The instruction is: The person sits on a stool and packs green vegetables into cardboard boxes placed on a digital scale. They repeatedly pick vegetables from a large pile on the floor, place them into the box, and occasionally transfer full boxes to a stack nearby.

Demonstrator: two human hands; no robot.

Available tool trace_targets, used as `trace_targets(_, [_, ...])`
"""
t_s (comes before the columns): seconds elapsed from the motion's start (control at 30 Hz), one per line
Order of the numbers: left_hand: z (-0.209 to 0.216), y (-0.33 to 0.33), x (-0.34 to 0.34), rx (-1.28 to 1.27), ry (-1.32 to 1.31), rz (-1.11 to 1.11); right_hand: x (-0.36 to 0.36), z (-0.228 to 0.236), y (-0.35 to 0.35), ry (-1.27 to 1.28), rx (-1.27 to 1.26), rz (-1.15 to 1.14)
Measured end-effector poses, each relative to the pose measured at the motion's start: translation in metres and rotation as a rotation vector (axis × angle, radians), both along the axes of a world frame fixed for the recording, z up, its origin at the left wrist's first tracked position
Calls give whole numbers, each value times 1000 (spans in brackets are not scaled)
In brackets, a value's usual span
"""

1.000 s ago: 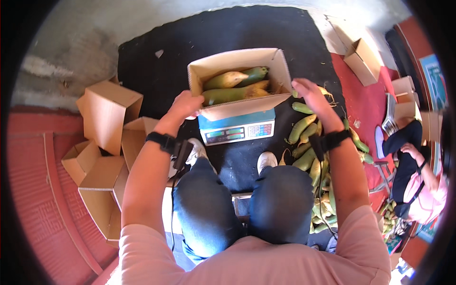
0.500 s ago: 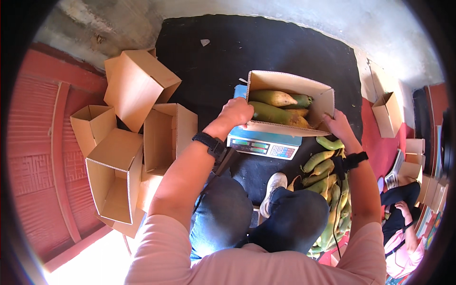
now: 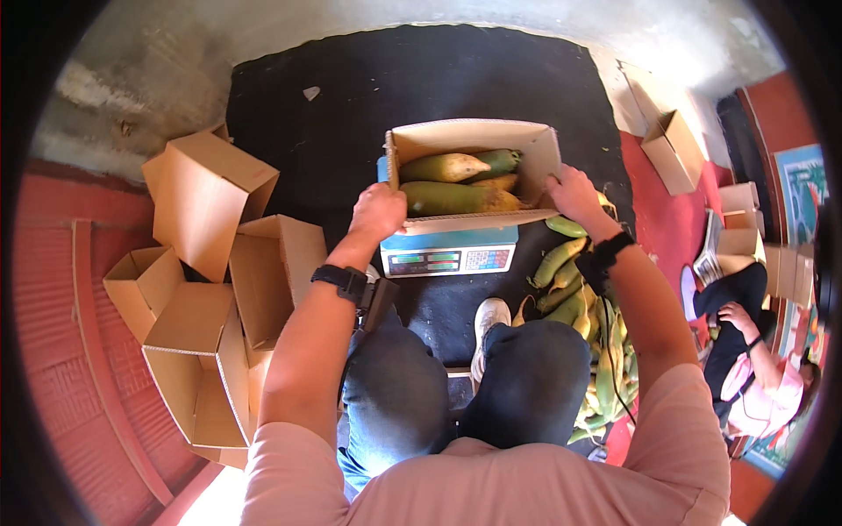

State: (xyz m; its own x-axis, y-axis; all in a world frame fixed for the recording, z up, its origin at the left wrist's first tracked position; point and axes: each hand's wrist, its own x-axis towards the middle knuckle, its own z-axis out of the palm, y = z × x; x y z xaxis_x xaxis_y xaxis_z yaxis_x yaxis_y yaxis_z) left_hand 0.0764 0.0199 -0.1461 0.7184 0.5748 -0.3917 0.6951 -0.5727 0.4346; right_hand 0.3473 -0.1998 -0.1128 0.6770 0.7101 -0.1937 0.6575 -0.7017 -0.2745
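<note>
An open cardboard box [image 3: 537, 167] is over the blue-and-white digital scale [image 3: 408, 260], covering most of its top; I cannot tell whether its full weight rests there. Inside lie several long green radishes [image 3: 447, 199] with pale yellowish ends. My left hand [image 3: 379, 210] is closed on the box's left wall, near its front corner. On the opposite side, my right hand [image 3: 577, 195] grips the right wall, with its inner fingers hidden. Right of my knees, on the floor, is a heap of green radishes [image 3: 605, 377].
Several empty cardboard boxes [image 3: 200, 337] are piled at my left. Black sheeting [image 3: 351, 105] covers the floor ahead, up to a pale wall. Another open box [image 3: 674, 153] stands far right on red flooring. A seated person [image 3: 759, 368] in pink is at the right.
My view has swung right, so the surroundings appear farther left. Relative to the scale, the box has shifted slightly left and straightened. Both hands keep their grip on it.
</note>
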Motion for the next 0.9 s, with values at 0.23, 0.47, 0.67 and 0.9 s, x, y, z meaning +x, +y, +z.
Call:
trace_targets(0.23, [8,5,1,-490,-275,266,11,1,-3,133,-9,-14])
trace_targets(0.47, [14,31,-6,-726,-323,255,-8,13,-2,125,-28,-48])
trace_targets(0.67, [57,1,1,-683,-279,361,-41,12,-25,10,98,-145])
trace_targets(0.9, [59,0,-8,-739,-244,236,-54,16,-44,37,140,-170])
